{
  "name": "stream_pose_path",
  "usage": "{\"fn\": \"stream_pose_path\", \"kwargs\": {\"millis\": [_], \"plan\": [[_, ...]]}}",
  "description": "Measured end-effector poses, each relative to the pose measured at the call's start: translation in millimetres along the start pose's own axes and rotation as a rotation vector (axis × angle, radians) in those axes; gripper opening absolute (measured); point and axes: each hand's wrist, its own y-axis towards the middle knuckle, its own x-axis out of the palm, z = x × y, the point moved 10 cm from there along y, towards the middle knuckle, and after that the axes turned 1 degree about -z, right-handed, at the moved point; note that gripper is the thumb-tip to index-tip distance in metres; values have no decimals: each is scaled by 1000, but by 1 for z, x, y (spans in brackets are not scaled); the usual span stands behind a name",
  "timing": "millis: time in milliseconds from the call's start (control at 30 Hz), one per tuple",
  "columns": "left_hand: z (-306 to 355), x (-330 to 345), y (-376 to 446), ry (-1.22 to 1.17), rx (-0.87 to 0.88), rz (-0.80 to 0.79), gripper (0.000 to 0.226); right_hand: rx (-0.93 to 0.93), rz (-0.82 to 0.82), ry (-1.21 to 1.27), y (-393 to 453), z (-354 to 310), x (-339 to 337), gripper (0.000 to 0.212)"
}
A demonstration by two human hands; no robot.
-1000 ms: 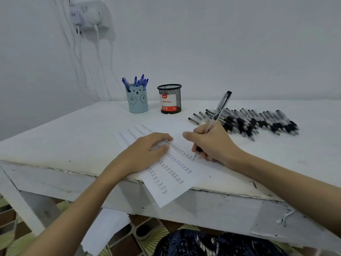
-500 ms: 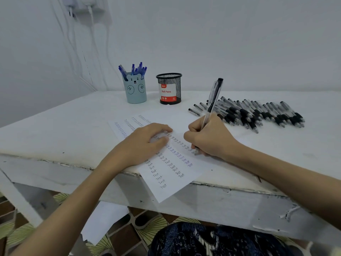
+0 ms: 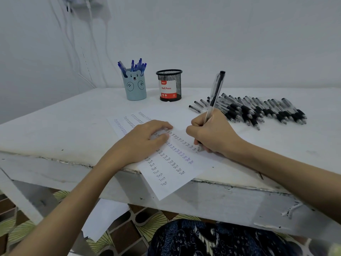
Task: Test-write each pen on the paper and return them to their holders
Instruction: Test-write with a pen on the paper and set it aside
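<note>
right hand (image 3: 212, 133) grips pen (image 3: 215, 95), now steeper, tip on paper (image 3: 171, 182); left hand (image 3: 145, 139) stays flat on it. test-writing continues.

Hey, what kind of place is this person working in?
Probably a plain home room with a makeshift desk: a worn white table against a bare wall, chargers plugged in above, patterned floor tiles below.

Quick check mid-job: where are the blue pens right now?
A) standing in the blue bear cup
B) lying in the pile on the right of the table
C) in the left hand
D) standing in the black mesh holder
A: the blue pens stand upright in the blue bear cup; the black mesh holder shows no pens above its rim.
</note>
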Motion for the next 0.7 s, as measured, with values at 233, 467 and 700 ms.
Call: {"fn": "stream_pose_path", "kwargs": {"millis": [233,467,700], "plan": [[0,1,0,3,-2,-5,29,-7,-12,0,-1,-1,2,54],[0,1,0,-7,-3,-4,30,47,2,-8,-1,5,-1,50],[1,1,-1,-4,-1,-6,30,59,-17,-9,-3,2,0,46]]}}
